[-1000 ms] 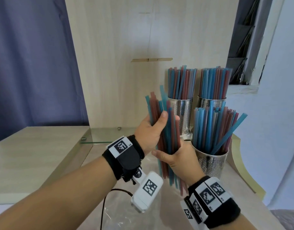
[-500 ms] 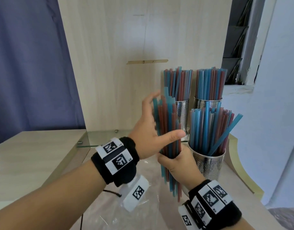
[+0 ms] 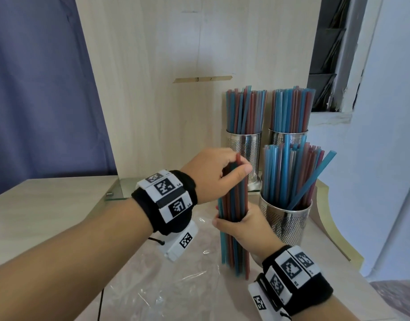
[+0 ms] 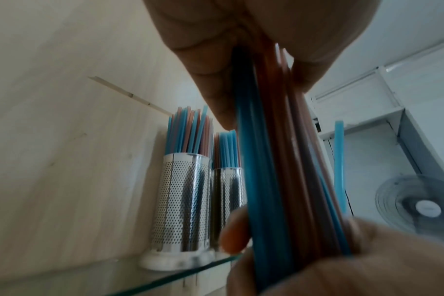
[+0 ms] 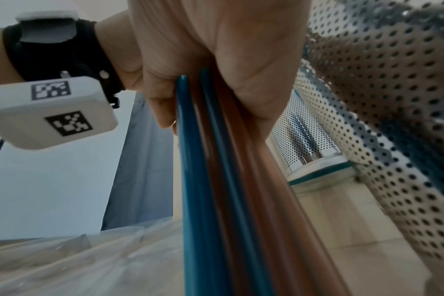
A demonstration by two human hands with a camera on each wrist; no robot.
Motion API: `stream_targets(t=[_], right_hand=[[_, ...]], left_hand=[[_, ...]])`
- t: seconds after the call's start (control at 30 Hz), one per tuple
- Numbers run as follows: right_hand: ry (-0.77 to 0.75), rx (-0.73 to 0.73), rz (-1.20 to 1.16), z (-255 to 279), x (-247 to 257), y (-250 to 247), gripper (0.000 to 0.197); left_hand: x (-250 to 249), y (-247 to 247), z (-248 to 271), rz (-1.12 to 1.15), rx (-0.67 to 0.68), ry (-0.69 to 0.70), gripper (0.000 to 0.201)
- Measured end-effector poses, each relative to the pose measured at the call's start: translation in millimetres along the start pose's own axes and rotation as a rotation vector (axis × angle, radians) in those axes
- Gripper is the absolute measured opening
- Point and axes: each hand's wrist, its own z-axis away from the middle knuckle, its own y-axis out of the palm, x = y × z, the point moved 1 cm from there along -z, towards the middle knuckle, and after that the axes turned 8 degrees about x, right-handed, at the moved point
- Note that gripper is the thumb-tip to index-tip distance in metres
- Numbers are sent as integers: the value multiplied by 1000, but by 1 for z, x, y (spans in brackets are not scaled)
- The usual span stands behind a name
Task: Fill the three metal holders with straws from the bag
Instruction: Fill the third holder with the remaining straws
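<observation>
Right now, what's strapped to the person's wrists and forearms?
Both forearms are bare, no sleeves. Each wrist wears a black band topped with white tiles printed with black square codes. A white camera block, also code-marked, hangs under the left band, with a thin black cable trailing down.

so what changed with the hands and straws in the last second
The left hand moved from the bundle's side up onto its top, fingers curled over the tips. The straw bundle now sits lower. The right hand kept gripping it below, and the three metal holders stayed put.
</observation>
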Motion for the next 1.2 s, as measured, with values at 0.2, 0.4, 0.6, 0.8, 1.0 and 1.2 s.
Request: stream_targets(t=[0.2, 0.4, 0.6, 0.8, 1.0, 1.2], right_hand=[[-9, -25, 37, 8, 8, -10, 17], [-115, -86, 20, 36, 59, -55, 21], [-297, -106, -52, 44, 118, -108, 15], [-416, -198, -93, 25, 142, -140, 13], [-478, -239, -21, 7, 129, -134, 15], [-511, -275, 158, 3, 94, -126, 7]], left_hand=[[1, 5, 6, 263, -80, 18, 65], [19, 22, 5, 454, -210, -93, 42], [15, 81, -1, 341, 137, -233, 95], [2, 121, -22, 532, 135, -233, 132], [-1, 138, -26, 612, 7, -219, 114], [-1, 147, -21, 652, -43, -208, 122]])
